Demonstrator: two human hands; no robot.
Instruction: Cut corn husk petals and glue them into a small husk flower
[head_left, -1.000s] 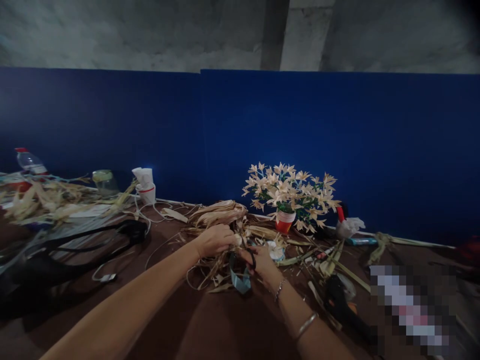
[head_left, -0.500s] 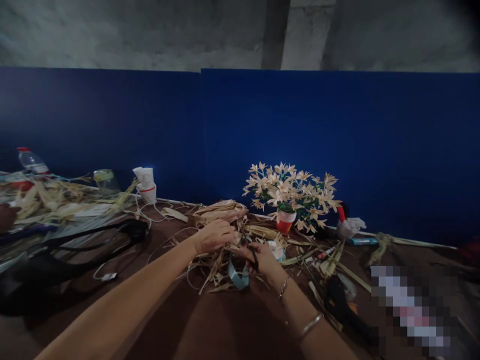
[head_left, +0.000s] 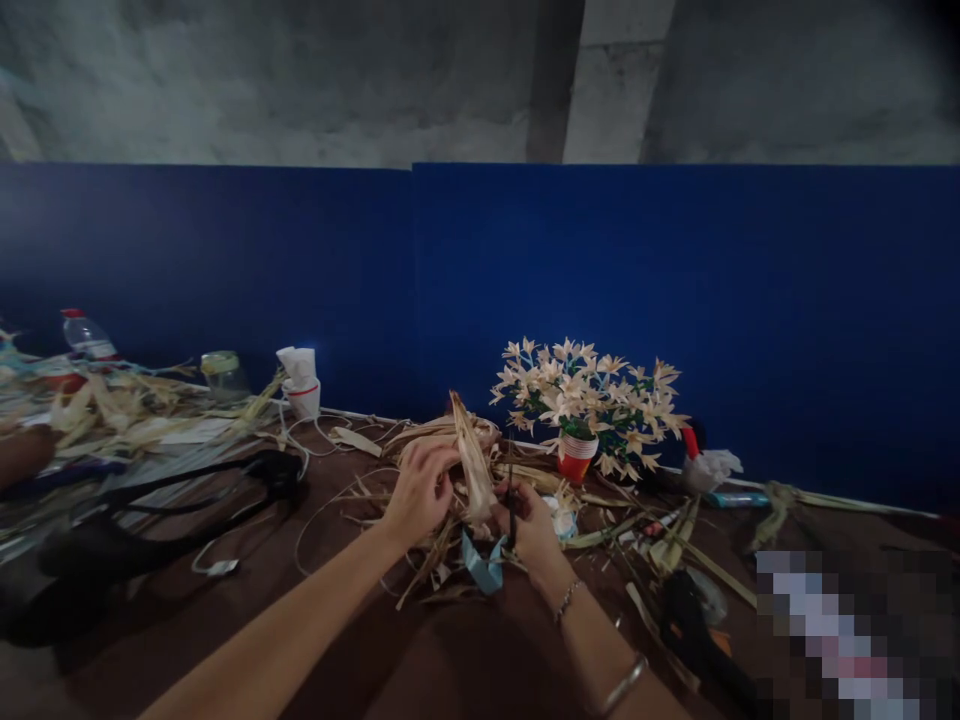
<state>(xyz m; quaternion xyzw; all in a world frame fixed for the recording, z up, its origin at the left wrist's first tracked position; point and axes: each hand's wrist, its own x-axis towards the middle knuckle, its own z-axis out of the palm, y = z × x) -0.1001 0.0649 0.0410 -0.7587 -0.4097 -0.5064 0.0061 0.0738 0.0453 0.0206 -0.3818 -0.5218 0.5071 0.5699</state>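
Observation:
A pale dried corn husk stands upright, narrowing to a brown tip. My right hand is closed around dark scissors, blades pointing up, and its fingertips also meet the lower end of the husk. To the left, my left hand has bent fingers with a gap at the thumb; its fingertips reach the husk's left edge, without a visible grip. A light blue ribbon-like strip lies below the husk. Loose dry husks are scattered under both hands, and a bundle of husks lies behind them.
Pale artificial flowers stand in a red cup. At left are a white cup, a glass jar, a plastic bottle, a black bag and another person's hand. A blue partition rises behind the table.
The husk now stands up between my hands. My left hand has drawn back from the pile, and the scissors have turned from slanted to upright. The view has shifted slightly.

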